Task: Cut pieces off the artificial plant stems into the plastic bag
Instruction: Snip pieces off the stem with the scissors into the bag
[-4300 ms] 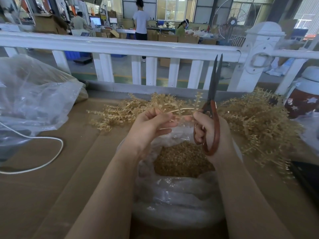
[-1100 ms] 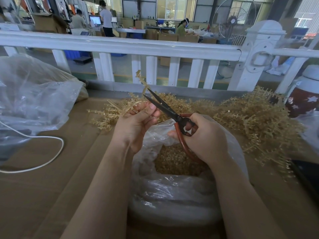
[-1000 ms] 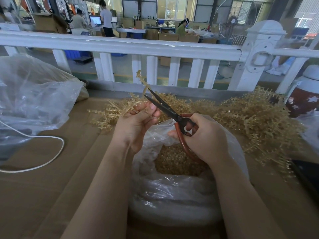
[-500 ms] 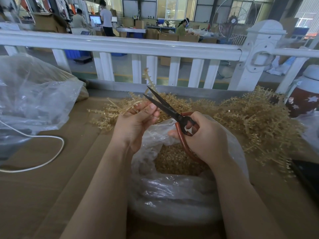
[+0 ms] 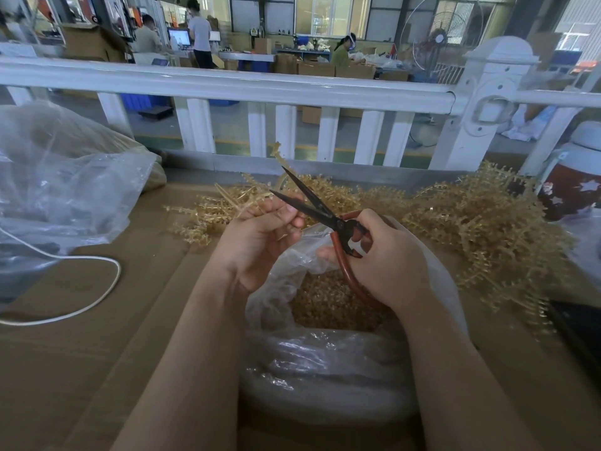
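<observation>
My left hand (image 5: 260,242) pinches a gold plant stem (image 5: 279,164) over the plastic bag (image 5: 325,369). My right hand (image 5: 387,258) grips the scissors (image 5: 312,203) — blades apart, around the stem — more stems (image 5: 471,222) lie just behind.

A few seconds ago the scissors (image 5: 320,211) stood straight up with the blades together. Now they lean to the far left, and the blades are open in a V. The right hand (image 5: 385,260) has turned and moved a little lower, with its fingers through the red handles. The left hand (image 5: 257,237) has moved left and now holds a bunch of gold stems (image 5: 242,198) instead of one thin piece. One stem tip (image 5: 277,150) now sticks up past the blades; it has slid a little to the right in the last second. Far off, the person in the white shirt (image 5: 199,30) has walked to the left.
</observation>
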`<action>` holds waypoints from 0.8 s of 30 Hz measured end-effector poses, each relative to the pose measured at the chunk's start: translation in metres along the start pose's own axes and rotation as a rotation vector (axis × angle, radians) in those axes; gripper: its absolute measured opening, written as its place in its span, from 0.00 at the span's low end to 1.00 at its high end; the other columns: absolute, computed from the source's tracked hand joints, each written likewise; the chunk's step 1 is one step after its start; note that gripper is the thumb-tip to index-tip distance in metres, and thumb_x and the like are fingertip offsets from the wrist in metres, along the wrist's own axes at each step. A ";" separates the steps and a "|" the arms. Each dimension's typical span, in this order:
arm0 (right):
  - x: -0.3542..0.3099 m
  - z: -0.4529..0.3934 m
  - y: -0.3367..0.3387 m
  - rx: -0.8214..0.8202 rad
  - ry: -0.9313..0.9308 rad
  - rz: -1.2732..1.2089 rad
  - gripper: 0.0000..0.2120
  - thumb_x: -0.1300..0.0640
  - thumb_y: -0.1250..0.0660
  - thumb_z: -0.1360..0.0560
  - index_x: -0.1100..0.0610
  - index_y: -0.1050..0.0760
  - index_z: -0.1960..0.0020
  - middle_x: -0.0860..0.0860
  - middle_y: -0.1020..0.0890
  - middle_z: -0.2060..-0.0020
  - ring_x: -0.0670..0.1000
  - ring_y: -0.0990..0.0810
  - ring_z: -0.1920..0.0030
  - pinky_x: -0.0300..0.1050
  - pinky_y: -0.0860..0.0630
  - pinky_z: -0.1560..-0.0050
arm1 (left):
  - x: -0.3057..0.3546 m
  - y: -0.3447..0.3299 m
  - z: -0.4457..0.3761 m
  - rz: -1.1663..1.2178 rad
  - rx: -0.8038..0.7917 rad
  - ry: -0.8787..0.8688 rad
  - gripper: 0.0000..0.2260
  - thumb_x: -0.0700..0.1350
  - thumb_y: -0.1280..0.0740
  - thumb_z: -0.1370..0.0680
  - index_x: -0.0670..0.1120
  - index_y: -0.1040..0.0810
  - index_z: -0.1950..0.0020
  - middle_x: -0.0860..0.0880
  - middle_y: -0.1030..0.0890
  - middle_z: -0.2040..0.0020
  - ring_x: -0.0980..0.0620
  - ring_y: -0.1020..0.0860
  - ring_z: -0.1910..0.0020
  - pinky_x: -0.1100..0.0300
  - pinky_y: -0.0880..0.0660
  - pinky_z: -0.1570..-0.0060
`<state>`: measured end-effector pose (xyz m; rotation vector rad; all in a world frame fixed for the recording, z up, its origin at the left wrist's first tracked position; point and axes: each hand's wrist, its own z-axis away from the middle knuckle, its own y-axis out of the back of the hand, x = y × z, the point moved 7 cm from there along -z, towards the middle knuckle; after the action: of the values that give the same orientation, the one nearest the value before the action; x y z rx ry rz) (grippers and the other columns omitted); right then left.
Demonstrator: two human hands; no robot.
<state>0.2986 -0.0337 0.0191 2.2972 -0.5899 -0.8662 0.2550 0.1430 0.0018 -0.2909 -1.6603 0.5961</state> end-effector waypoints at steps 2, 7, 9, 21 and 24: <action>-0.001 0.000 0.001 -0.003 0.007 0.004 0.38 0.17 0.47 0.37 0.50 0.25 0.53 0.42 0.22 0.62 0.44 0.22 0.59 0.40 0.22 0.61 | 0.000 0.000 0.000 0.003 -0.005 0.009 0.06 0.40 0.29 0.31 0.43 0.18 0.55 0.49 0.19 0.66 0.56 0.20 0.64 0.65 0.21 0.59; -0.004 0.001 0.002 0.031 0.048 0.019 0.31 0.21 0.41 0.34 0.48 0.25 0.55 0.40 0.25 0.66 0.41 0.25 0.64 0.34 0.29 0.67 | -0.002 0.005 -0.002 0.035 0.040 0.031 0.10 0.39 0.28 0.33 0.43 0.25 0.54 0.48 0.19 0.65 0.55 0.19 0.65 0.64 0.20 0.60; -0.006 0.001 0.004 0.054 0.050 0.026 0.28 0.21 0.40 0.34 0.46 0.25 0.56 0.39 0.27 0.67 0.38 0.27 0.65 0.30 0.33 0.68 | -0.003 0.004 -0.001 0.019 0.035 0.027 0.06 0.39 0.28 0.32 0.44 0.23 0.58 0.49 0.18 0.65 0.56 0.19 0.65 0.64 0.21 0.61; -0.009 0.003 0.007 0.120 0.095 -0.047 0.23 0.27 0.33 0.34 0.47 0.28 0.61 0.39 0.29 0.69 0.37 0.30 0.69 0.30 0.35 0.68 | 0.001 0.002 -0.001 -0.014 0.027 -0.010 0.05 0.40 0.29 0.32 0.43 0.21 0.58 0.49 0.19 0.65 0.56 0.21 0.66 0.65 0.22 0.60; -0.010 0.004 0.007 0.128 0.106 -0.066 0.22 0.28 0.33 0.34 0.47 0.29 0.61 0.40 0.28 0.68 0.38 0.29 0.69 0.33 0.32 0.69 | 0.001 0.002 -0.001 -0.025 0.033 -0.019 0.05 0.40 0.28 0.32 0.44 0.21 0.58 0.49 0.19 0.65 0.55 0.21 0.65 0.65 0.22 0.60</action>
<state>0.2880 -0.0343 0.0259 2.4735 -0.5403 -0.7507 0.2553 0.1457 0.0018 -0.2409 -1.6683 0.6078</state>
